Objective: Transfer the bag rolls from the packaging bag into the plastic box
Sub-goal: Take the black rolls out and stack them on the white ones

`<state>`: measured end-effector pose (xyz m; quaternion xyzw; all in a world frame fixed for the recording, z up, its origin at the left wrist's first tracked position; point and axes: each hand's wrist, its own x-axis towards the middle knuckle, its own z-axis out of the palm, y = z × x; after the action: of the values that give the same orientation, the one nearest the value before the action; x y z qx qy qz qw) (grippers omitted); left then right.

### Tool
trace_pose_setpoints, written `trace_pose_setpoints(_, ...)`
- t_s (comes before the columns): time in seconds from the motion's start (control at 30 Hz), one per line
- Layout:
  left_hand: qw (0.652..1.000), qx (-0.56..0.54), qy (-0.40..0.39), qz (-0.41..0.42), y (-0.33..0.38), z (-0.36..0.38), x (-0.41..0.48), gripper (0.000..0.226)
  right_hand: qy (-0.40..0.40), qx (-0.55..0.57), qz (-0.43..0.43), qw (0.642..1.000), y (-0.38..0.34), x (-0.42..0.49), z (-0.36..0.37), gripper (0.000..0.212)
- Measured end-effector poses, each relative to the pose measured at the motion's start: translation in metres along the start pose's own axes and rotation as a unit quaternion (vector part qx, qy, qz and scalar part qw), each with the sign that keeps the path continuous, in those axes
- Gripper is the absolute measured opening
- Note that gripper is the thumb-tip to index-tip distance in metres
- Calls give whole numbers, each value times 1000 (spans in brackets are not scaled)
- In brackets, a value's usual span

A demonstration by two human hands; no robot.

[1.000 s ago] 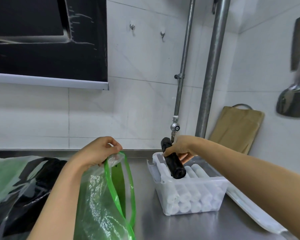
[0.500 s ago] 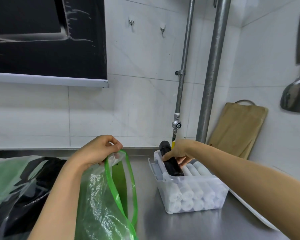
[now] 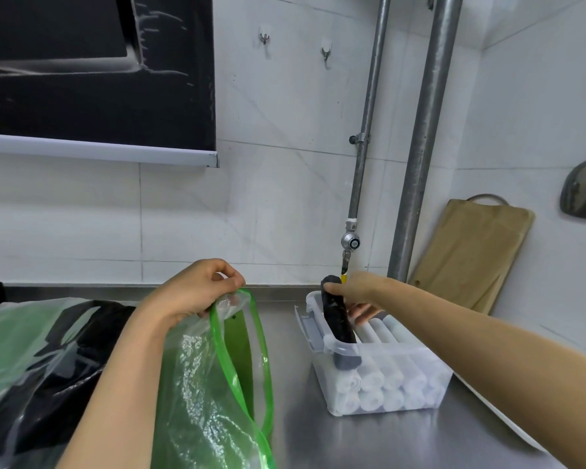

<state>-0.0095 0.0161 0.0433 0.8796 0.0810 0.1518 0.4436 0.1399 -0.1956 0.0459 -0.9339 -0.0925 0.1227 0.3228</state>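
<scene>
Your right hand (image 3: 359, 296) curls round the raised far end of the black roll (image 3: 337, 316), which slants into the left side of the box (image 3: 430, 377), right of centre, over the white rolls (image 3: 376, 387). Your left hand (image 3: 197, 289), left of centre, pinches the green-rimmed mouth of the bag (image 3: 197, 384) above the steel counter (image 3: 352, 441).
</scene>
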Motion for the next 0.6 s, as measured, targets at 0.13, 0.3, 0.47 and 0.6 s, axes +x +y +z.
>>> trace_pose_setpoints(0.13,1000,-5,2,0,0,0,0,18,60,-18,-34,997,-6,9,5,36)
trace_pose_setpoints(0.3,1000,-4,-2,-2,0,-1,-1,17,81,-51,-75,993,-11,14,13,33)
trace_pose_setpoints(0.47,1000,-10,3,1,0,-3,-1,17,96,-124,-96,983,-15,18,19,34)
trace_pose_setpoints(0.6,1000,-14,0,4,0,-4,-1,15,91,-169,-86,978,-14,22,23,27)
